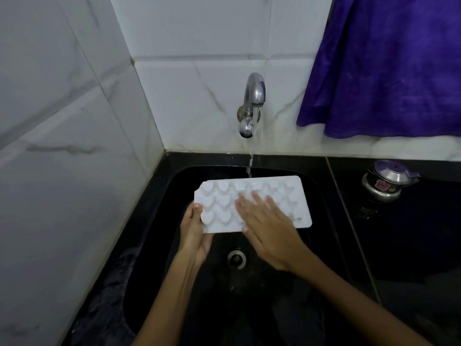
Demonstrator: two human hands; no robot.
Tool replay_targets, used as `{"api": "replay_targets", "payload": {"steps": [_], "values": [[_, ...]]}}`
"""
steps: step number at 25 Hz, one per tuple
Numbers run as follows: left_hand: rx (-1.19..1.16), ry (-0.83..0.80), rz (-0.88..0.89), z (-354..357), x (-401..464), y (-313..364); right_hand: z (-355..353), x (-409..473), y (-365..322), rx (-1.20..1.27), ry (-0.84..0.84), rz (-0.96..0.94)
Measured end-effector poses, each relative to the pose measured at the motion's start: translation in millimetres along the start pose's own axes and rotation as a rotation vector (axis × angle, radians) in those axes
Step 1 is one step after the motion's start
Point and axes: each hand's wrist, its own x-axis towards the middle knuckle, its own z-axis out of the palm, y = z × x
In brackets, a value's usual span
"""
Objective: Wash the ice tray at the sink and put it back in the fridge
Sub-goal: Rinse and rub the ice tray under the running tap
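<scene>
Head view: my left hand point(195, 231) grips the nine o'clock end of the white plastic heart-mould ice tray point(294, 196) above the black sink point(316, 196); my right hand point(267, 228) lies flat-fingered across it. Water from the chrome tap point(253, 96) falls at twelve o'clock.

Left hand point(195, 233) gripped the ice tray point(294, 196) at its left end, thumb on top. Right hand point(267, 226) lay flat, fingers straight, pressing its upper surface.
</scene>
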Motion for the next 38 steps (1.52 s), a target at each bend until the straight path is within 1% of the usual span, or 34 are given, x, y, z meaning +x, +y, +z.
{"api": "replay_targets", "payload": {"steps": [2,3,4,5,6,7,8,12,14,16,17,20,21,23,26,27,28,29,31,32,33,34,35,38], "values": [[0.05,0.005,0.012,-8,-10,4,-5,-15,12,0.11,0.104,0.349],[0.073,0.003,0.02,-11,-14,6,-10,-19,18,0.272,0.146,0.531],[0.09,-0.003,0.033,-13,-19,8,-15,-21,26,0.494,0.176,0.685],[0.111,-0.012,0.049,-13,-24,11,-21,-23,34,0.73,0.185,0.783],[0.146,-0.021,0.074,-12,-28,13,-27,-24,41,0.921,0.207,0.811],[0.2,-0.029,0.112,-11,-31,16,-35,-25,47,1.035,0.245,0.795],[0.266,-0.037,0.167,-10,-33,20,-42,-26,51,1.09,0.284,0.759],[0.529,-0.061,0.45,-15,-34,40,-63,-34,64,1.134,0.393,0.585],[0.602,-0.09,0.531,-26,-33,45,-62,-42,67,1.124,0.449,0.526],[0.676,-0.102,0.548,-42,-29,38,-47,-51,66,1.073,0.47,0.545],[0.738,-0.087,0.523,-51,-28,28,-35,-56,63,1.048,0.45,0.57],[0.944,-0.01,0.376,-77,-33,-9,-1,-74,49,1.01,0.323,0.663],[0.973,0.017,0.362,-82,-36,-17,4,-79,44,1.011,0.318,0.675],[0.929,0.045,0.426,-84,-41,-13,-1,-80,42,1.017,0.404,0.659],[0.792,0.023,0.52,-80,-42,4,-17,-76,44,1.024,0.556,0.595],[0.778,0.029,0.494,-77,-43,3,-17,-76,43,1.009,0.566,0.598],[0.755,0.04,0.428,-74,-45,-4,-14,-79,39,0.994,0.551,0.616],[0.688,0.063,0.311,-71,-49,-12,-8,-83,34,0.984,0.53,0.646],[0.374,0.095,0.01,-64,-58,-23,4,-97,25,0.981,0.552,0.669],[0.18,0.082,-0.098,-61,-61,-21,6,-103,24,0.979,0.597,0.632],[0.02,0.062,-0.156,-59,-61,-14,5,-107,24,0.947,0.641,0.582],[-0.061,0.042,-0.178,-57,-60,-6,3,-108,26,0.897,0.677,0.518],[-0.057,0.021,-0.186,-54,-58,3,0,-107,28,0.846,0.701,0.448],[0.183,0.01,-0.197,-39,-52,13,-3,-98,28,0.715,0.708,0.296]]}}
